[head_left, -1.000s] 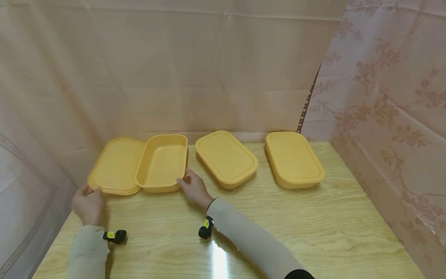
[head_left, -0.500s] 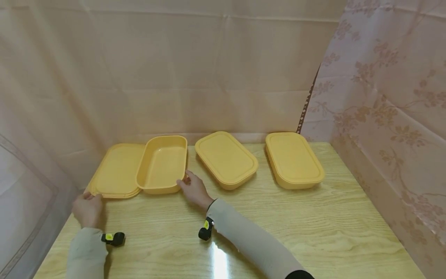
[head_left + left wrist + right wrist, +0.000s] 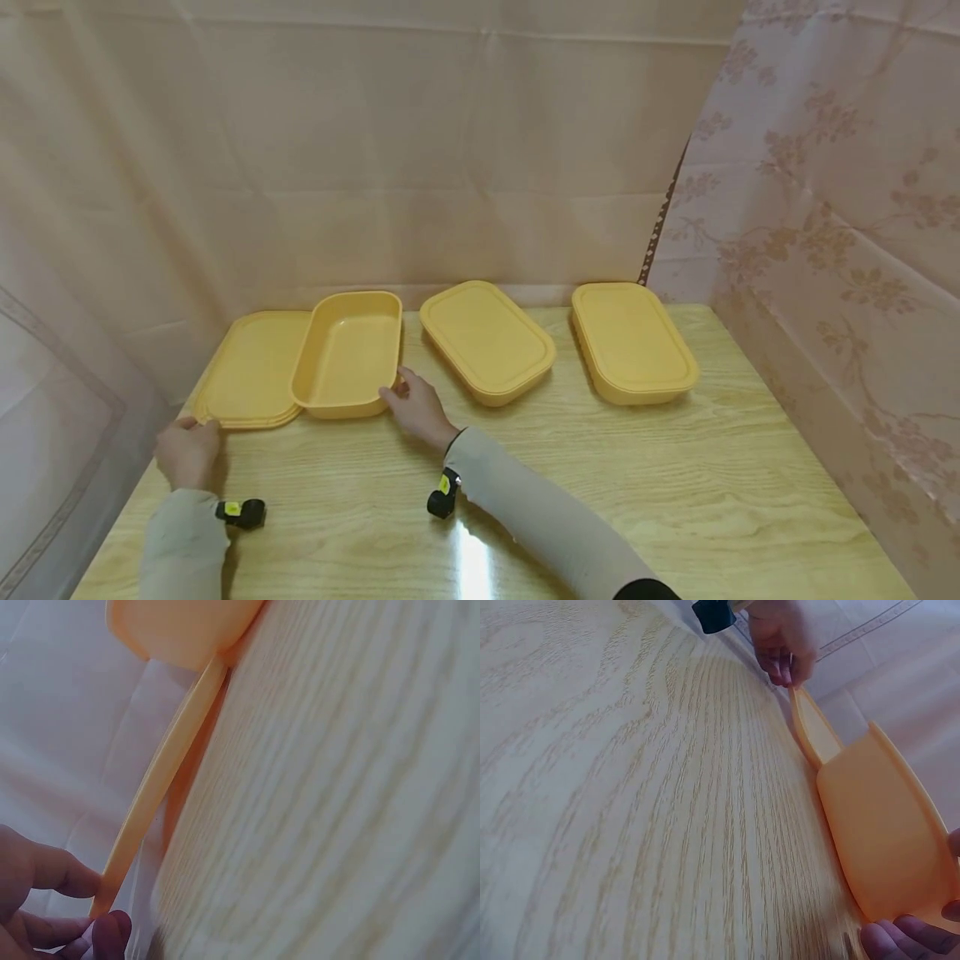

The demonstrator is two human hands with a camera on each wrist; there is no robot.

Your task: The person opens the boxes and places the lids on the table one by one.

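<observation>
Right fingers [image 3: 922, 935] hold the open box [image 3: 348, 354]; left fingers [image 3: 67, 874] pinch a lid [image 3: 251, 367] left of it. Two lidded boxes [image 3: 487, 343] [image 3: 637, 342], contents hidden, stand to its right on the worktop [image 3: 600, 479], before a curtain [image 3: 375, 167].

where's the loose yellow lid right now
In the head view, the loose lid is left of the open box at the left end of the table, its near left corner pinched by the left hand.

On the table [image 3: 675, 500], left to right, lie a lid [image 3: 255, 367], open box [image 3: 351, 350], two lidded boxes [image 3: 487, 340].
</observation>
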